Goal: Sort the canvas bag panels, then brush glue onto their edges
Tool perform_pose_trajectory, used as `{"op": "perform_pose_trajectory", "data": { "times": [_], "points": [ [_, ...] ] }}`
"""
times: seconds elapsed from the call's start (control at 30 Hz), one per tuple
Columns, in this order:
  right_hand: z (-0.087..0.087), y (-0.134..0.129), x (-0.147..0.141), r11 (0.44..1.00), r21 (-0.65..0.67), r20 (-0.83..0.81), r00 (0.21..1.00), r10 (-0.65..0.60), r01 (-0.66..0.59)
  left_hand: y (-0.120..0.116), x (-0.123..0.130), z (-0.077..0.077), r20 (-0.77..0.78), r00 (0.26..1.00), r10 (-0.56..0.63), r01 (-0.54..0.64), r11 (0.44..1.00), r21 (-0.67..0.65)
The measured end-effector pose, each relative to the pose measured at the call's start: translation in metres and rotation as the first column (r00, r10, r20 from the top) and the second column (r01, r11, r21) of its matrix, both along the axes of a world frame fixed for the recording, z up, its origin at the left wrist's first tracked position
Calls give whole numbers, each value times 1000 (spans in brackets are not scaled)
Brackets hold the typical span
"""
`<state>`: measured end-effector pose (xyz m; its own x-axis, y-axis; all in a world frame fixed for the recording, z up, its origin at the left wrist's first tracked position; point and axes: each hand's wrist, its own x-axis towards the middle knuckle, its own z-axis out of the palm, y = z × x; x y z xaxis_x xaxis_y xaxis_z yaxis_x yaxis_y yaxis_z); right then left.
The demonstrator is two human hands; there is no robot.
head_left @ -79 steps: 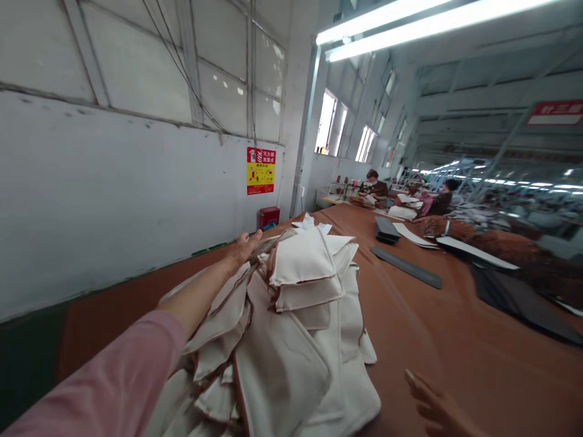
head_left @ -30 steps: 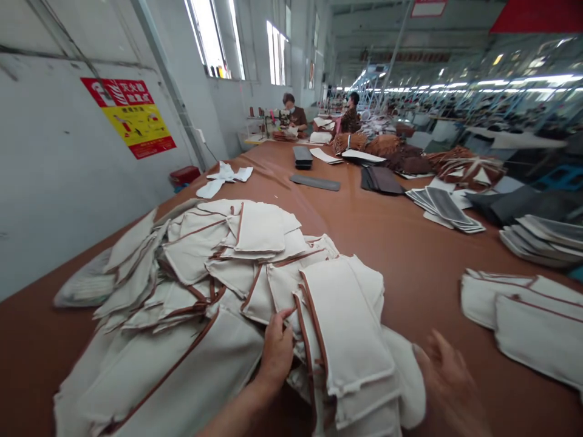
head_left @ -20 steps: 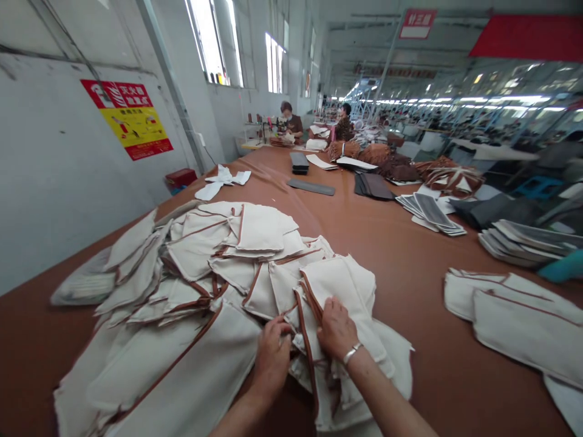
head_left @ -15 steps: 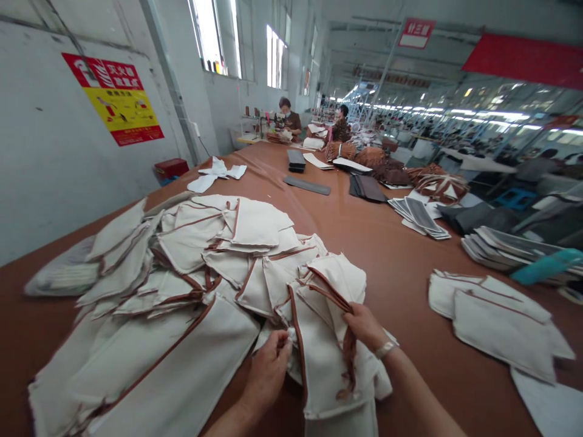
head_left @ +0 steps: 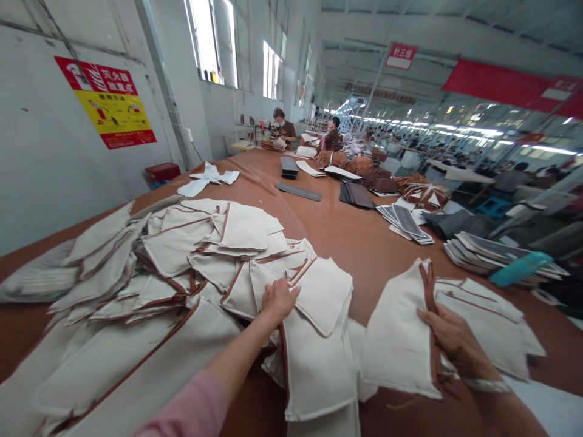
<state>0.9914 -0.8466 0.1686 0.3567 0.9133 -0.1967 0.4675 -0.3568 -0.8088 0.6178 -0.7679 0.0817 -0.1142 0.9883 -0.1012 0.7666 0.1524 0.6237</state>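
A heap of cream canvas pieces with brown edge binding (head_left: 204,261) lies on the brown table top (head_left: 364,243) in front of me. My left hand (head_left: 277,300) rests on the heap with its fingers apart, holding nothing. My right hand (head_left: 450,343) is out to the right of the heap, gripping the brown-bound edge of a lifted canvas piece (head_left: 398,334). That piece hangs just above a second, smaller group of cream bound pieces (head_left: 483,321), and its lower corner is close to them.
Loose white fabric scraps (head_left: 207,179), a dark strip (head_left: 298,192) and stacks of grey pieces (head_left: 405,223) lie further along the table. Two seated co-workers (head_left: 280,124) are at its far end. A wall with a red box (head_left: 163,172) runs along the left.
My right hand has carried a canvas piece off the heap, rightward toward the smaller group. My left hand has moved up onto the heap and spread its fingers. The view has shifted slightly.
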Motion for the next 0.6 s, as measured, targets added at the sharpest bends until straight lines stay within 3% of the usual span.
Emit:
{"op": "perform_pose_trajectory", "data": {
  "times": [0.1,0.17,0.27,0.37,0.47,0.53,0.6],
  "points": [
    [7,14,4,999,20,106,994,37,-39,26,22,6,-61,997,-52,46,994,-100],
    [6,28,-5,993,16,179,978,109,-114,17,42,11,-61,992,-107,99,988,-123],
    [-9,50,-38,965,-11,264,930,256,-262,-32,74,18,-9,980,-200,198,975,-102],
    [-39,60,-89,917,-82,314,863,395,-389,-96,95,15,53,962,-266,270,958,-91],
    [-76,54,-140,863,-178,345,791,505,-474,-139,88,3,150,944,-293,312,941,-130],
    [-95,46,-164,831,-230,362,748,557,-507,-149,69,-8,197,935,-295,324,937,-133],
    [-105,41,-176,810,-273,371,720,587,-519,-149,47,-20,252,945,-207,241,964,-110]
  ]
}}
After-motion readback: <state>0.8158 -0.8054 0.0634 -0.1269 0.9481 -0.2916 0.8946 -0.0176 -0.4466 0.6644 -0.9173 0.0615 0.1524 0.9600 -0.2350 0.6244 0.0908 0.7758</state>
